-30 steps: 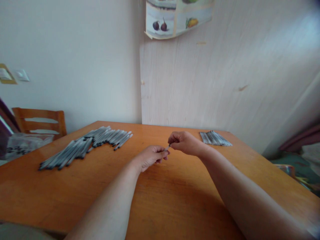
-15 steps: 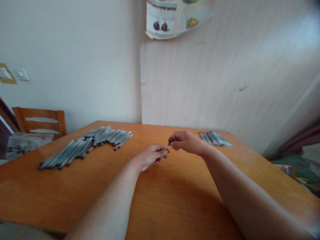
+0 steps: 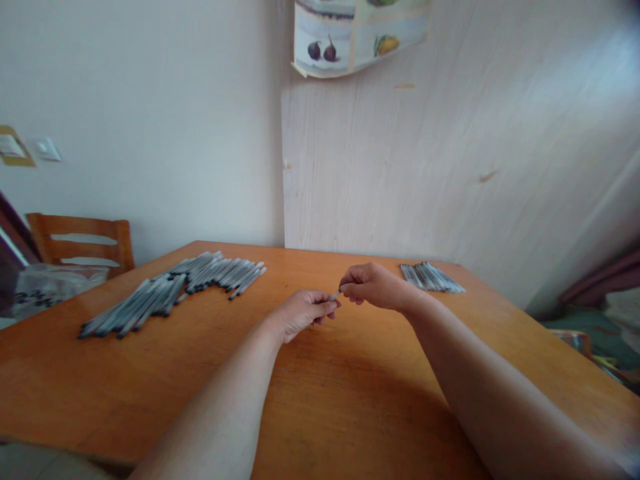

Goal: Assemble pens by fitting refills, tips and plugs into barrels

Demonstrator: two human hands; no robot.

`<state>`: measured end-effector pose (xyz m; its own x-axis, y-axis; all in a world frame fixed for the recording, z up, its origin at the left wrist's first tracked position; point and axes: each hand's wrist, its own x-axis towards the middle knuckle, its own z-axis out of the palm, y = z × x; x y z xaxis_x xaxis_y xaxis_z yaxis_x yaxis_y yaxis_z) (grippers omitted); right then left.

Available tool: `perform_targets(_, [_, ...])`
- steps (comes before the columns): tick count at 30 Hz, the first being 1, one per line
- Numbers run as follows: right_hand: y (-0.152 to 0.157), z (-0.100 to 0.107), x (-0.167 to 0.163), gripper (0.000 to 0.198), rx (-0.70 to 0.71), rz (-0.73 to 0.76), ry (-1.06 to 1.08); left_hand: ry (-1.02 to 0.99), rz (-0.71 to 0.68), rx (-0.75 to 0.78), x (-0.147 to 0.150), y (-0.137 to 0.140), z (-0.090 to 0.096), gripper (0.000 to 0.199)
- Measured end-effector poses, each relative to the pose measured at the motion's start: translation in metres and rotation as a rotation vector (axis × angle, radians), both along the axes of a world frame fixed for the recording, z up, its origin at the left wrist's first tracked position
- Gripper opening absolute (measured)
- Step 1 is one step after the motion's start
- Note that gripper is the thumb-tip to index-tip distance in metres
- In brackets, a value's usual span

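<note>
Above the middle of the wooden table [image 3: 350, 400], a pen [image 3: 336, 295] is held between my two hands. My left hand [image 3: 307, 313] is closed around its body, most of which the fingers hide. The fingertips of my right hand [image 3: 365, 283] pinch the dark end of the pen. To the left lies a large heap of pens [image 3: 150, 300], clear-bodied with dark ends. Beyond my right hand, a smaller row of similar pens [image 3: 431, 277] lies side by side near the far right edge.
A wooden chair [image 3: 80, 240] stands past the table's left side, with a clear plastic bag [image 3: 55, 287] by it. The wall [image 3: 380, 173] rises behind the far table edge, and a poster [image 3: 325, 40] hangs on it. Cloth items [image 3: 600, 320] lie off to the right.
My right fingers have shifted slightly right at the pen's end and closed more tightly over it. My left hand and both groups of pens look nearly the same.
</note>
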<state>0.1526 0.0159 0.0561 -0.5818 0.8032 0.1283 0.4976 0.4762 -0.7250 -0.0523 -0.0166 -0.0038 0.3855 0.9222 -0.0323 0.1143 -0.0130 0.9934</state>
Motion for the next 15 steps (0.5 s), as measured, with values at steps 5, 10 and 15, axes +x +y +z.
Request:
perform_targets(5, [-0.003,-0.001,-0.003,0.021,0.106,-0.071,-0.095,0.012,0.0,0.022,0.0,0.001,-0.003,0.038])
perform_targets(10, [-0.002,-0.005,-0.009,0.031,0.238,-0.055,-0.181,0.036,-0.003,0.046,0.001,0.001,-0.003,0.039])
perform_targets(15, [0.002,-0.009,-0.012,0.044,0.267,-0.065,-0.204,0.042,0.006,0.04,0.001,0.0,-0.001,0.037])
